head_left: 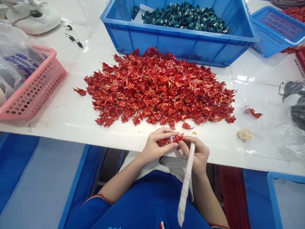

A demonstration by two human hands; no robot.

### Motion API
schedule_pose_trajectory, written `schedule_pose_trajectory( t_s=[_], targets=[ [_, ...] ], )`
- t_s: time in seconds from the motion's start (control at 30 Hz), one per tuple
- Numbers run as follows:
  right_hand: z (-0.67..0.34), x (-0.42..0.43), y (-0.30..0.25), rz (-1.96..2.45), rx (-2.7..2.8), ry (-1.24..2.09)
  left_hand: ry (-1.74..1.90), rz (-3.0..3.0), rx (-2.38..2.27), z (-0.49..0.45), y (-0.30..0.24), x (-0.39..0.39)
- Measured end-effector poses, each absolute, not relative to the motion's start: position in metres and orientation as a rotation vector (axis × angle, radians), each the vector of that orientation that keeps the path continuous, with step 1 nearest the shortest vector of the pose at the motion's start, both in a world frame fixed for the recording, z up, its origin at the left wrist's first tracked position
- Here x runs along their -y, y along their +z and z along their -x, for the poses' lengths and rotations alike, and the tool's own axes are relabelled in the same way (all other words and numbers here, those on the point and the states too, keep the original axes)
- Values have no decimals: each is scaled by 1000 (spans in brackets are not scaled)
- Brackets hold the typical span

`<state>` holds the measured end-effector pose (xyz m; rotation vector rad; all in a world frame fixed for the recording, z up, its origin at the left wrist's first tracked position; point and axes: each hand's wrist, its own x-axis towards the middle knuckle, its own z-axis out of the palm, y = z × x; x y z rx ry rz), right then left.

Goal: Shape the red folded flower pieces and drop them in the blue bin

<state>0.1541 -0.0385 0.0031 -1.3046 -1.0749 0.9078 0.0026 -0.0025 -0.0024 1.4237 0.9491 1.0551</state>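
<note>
A big heap of small red folded foil pieces [158,87] lies on the white table [59,117]. At the table's near edge my left hand [156,146] is closed, pinching a red folded piece [163,142]. My right hand [196,154] is closed too: its fingertips pinch another red piece [178,137] against the first, and a long white stick [187,181] is held in the same hand, slanting down toward my lap. The two hands touch at the fingertips.
A blue crate [181,41] of dark green folded pieces [183,16] stands behind the heap. A pink basket [33,86] with plastic bags is at the left, a blue basket [274,31] at the back right. Loose red pieces [254,113], a beige lump [244,134] and clear plastic lie right.
</note>
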Motion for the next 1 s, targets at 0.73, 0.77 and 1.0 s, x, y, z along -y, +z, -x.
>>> schedule_pose_trajectory(
  t_s=[0.73,0.77,1.0],
  targets=[
    [-143,44,4,1214,882,1009,919,-1286,-1030,-3,5,4],
    [-142,45,4,1226,895,989,929,-1306,-1018,-3,5,4],
    [-185,24,9,1454,967,176,972,-1371,-1054,-2,4,3]
  ],
)
